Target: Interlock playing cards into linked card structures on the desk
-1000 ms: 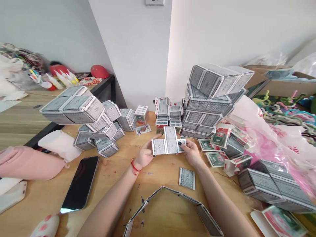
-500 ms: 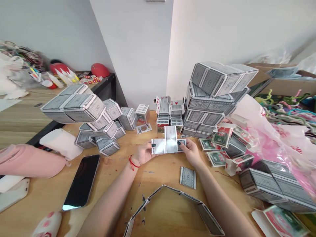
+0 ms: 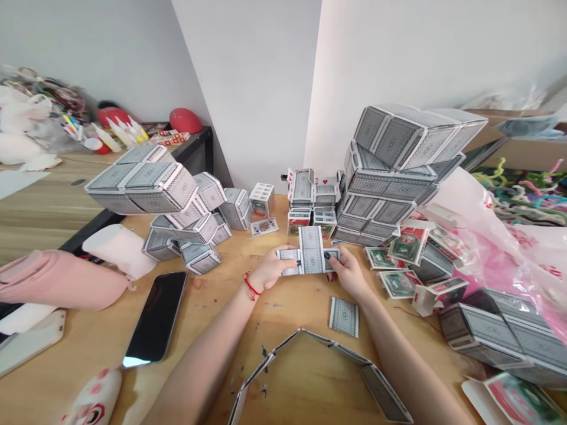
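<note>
Both hands hold a cross-like piece of playing cards (image 3: 312, 251), a tall card standing across cards that lie sideways. My left hand (image 3: 271, 268) grips its left end, thumb on the patterned front. At the right end, my right hand (image 3: 349, 270) pinches the card, with some fingers hidden behind. A single folded card (image 3: 344, 317) lies on the table below my right hand. Nearer to me, between my forearms, a bent chain of joined cards (image 3: 305, 337) stands on edge. Behind the hands are small card blocks (image 3: 302, 189) on red card boxes.
A tall stack of card blocks (image 3: 390, 171) rises at the right, another stack (image 3: 146, 183) at the left. Card boxes (image 3: 407, 245) and a pink plastic bag (image 3: 491, 236) lie to the right. A black phone (image 3: 156, 319) and a pink case (image 3: 66, 277) rest at the left.
My left thumb has slid right along the piece, towards the upright card. The whole view has shifted slightly, so things appear further right. Both hands still hold the piece.
</note>
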Available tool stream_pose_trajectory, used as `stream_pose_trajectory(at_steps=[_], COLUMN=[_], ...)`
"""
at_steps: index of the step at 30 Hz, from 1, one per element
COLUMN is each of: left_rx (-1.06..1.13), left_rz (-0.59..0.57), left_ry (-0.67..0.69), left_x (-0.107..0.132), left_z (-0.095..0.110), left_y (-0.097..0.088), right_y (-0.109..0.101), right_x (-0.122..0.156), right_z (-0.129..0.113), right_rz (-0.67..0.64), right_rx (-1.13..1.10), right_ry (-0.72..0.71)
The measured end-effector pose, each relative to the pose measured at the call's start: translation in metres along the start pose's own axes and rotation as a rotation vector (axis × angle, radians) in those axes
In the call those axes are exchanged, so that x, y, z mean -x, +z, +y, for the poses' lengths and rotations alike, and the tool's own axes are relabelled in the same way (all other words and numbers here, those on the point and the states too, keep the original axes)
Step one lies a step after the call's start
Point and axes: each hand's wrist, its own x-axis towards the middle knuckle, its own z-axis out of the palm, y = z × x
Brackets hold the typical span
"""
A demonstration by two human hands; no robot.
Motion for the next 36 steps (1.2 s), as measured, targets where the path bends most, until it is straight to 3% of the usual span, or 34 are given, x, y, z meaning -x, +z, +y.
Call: stream_pose_trajectory(at_steps=[5,13,20,36], left_rx=[0.103,0.111,-0.079,-0.125], left_rz=[-0.094,-0.022,0.1,0.156], left_ry=[-0.095,-0.079,0.077,0.087], left_x=[-0.002,0.0,-0.006,-0.006], left_z=[-0.005,-0.004,-0.009,0.0], left_y=[0.0,0.004,0.002,-0.01], right_y=[0.0,-0.002,-0.002,-0.008], right_x=[-0.001,-0.001,-0.002,-0.003], right_z=[-0.005,-0.003,0.0,0.004], right_rz=[-0.009,-0.021,-0.026,0.065], right_rx=[0.015,0.047,0.057,0.102], right_ry=[-0.001,0.022,0.024,0.03])
